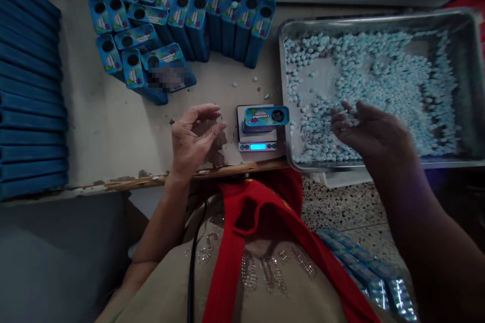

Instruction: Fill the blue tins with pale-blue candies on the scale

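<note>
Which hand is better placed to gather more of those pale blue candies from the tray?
Likely the right hand: it is over the metal tray with a few candies in its fingers. The left hand hovers beside the scale, off the tray.

The table [113, 126] bears blue boxes [197, 15], scale [257, 145], metal tray [468, 91]
</note>
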{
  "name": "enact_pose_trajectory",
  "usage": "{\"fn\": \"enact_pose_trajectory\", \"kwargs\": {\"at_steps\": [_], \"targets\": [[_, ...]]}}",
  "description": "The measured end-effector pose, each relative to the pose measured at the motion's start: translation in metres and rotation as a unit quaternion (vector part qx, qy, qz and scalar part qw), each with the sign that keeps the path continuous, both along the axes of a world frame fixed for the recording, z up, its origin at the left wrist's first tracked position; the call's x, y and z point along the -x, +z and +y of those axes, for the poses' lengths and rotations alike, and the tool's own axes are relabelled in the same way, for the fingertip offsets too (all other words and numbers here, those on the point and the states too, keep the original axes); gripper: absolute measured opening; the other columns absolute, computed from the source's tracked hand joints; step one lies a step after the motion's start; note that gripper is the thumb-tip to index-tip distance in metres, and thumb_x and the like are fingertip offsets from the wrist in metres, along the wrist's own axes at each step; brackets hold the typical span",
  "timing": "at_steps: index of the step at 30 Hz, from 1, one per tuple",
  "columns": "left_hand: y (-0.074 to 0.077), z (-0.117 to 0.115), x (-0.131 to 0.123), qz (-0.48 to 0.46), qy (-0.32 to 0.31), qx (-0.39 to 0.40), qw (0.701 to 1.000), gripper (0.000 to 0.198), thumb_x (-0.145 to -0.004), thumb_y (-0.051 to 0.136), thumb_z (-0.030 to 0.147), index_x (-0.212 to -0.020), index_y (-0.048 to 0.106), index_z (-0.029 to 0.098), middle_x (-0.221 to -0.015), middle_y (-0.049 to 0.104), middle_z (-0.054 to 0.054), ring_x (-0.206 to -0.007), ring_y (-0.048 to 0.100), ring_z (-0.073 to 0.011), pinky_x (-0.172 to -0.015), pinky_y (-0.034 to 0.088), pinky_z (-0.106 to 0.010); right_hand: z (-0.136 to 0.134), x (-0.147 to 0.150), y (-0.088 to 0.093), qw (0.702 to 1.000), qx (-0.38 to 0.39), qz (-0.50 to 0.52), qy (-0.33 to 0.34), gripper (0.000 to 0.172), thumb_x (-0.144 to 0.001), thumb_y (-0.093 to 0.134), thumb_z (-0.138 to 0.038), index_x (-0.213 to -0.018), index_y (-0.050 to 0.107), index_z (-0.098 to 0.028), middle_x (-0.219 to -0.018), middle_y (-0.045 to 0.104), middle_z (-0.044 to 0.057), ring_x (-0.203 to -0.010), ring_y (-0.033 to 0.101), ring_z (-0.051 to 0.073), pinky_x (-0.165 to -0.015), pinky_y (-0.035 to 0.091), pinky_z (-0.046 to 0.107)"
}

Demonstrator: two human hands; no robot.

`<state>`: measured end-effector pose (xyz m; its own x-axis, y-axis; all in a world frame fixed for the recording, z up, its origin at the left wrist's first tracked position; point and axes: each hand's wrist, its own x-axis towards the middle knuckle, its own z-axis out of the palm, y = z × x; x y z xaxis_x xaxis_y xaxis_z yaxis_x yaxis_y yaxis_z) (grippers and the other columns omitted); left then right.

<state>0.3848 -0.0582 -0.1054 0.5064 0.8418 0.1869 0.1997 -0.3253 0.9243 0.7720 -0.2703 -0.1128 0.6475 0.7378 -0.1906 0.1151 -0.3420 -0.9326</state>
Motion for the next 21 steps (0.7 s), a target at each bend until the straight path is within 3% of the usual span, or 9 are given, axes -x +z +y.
{"fn": "enact_pose_trajectory", "kwargs": {"at_steps": [3, 5, 11, 16, 21], "targets": [[0.002, 0.001, 0.001, -0.015, -0.028, 0.013, 0.999, 0.038, -0.098, 0.100, 0.047, -0.128, 0.087, 0.027, -0.122, 0.088, -0.008, -0.113, 0.086, -0.0251, -0.110, 0.072, -0.040, -0.001, 0.023, 0.011, 0.983, 0.042, 0.163, -0.075, 0.031, -0.074, 0.097, -0.042, -0.084, 0.071, -0.028, -0.096, 0.068, 0.012, -0.079, 0.056, 0.021, -0.065, 0.044, 0.040], [0.001, 0.001, 0.001, -0.019, -0.052, 0.019, 0.998, 0.044, -0.096, 0.103, 0.053, -0.128, 0.087, 0.026, -0.124, 0.088, -0.009, -0.115, 0.086, -0.0259, -0.110, 0.072, -0.040, 0.002, 0.029, 0.020, 0.976, 0.081, 0.184, -0.080, 0.030, -0.070, 0.100, -0.032, -0.087, 0.076, -0.027, -0.095, 0.069, 0.009, -0.082, 0.058, 0.021, -0.066, 0.044, 0.037], [-0.014, -0.004, -0.013, -0.018, -0.085, 0.034, 0.996, 0.070, -0.088, 0.109, 0.063, -0.142, 0.082, 0.027, -0.136, 0.086, -0.011, -0.126, 0.084, -0.0282, -0.117, 0.069, -0.042, 0.015, 0.039, 0.036, 0.984, 0.046, 0.174, -0.019, 0.034, -0.070, 0.104, -0.033, -0.082, 0.073, -0.025, -0.075, 0.057, 0.001, -0.067, 0.043, 0.014, -0.061, 0.029, 0.035], [-0.021, -0.006, -0.025, -0.010, -0.094, 0.017, 0.995, 0.076, -0.090, 0.108, 0.061, -0.150, 0.076, 0.028, -0.139, 0.086, -0.011, -0.131, 0.083, -0.0291, -0.119, 0.065, -0.043, 0.022, 0.048, 0.043, 0.989, 0.038, 0.140, 0.000, 0.044, -0.072, 0.110, -0.044, -0.088, 0.073, -0.026, -0.076, 0.063, 0.001, -0.069, 0.050, 0.015, -0.063, 0.032, 0.034], [-0.021, -0.005, -0.028, 0.006, -0.095, 0.028, 0.995, 0.077, -0.088, 0.108, 0.062, -0.148, 0.074, 0.027, -0.141, 0.084, -0.012, -0.133, 0.082, -0.0304, -0.119, 0.065, -0.044, 0.026, 0.047, 0.048, 0.986, 0.025, 0.165, -0.006, 0.038, -0.069, 0.107, -0.039, -0.086, 0.076, -0.027, -0.076, 0.064, 0.001, -0.067, 0.049, 0.015, -0.061, 0.035, 0.035]]}}
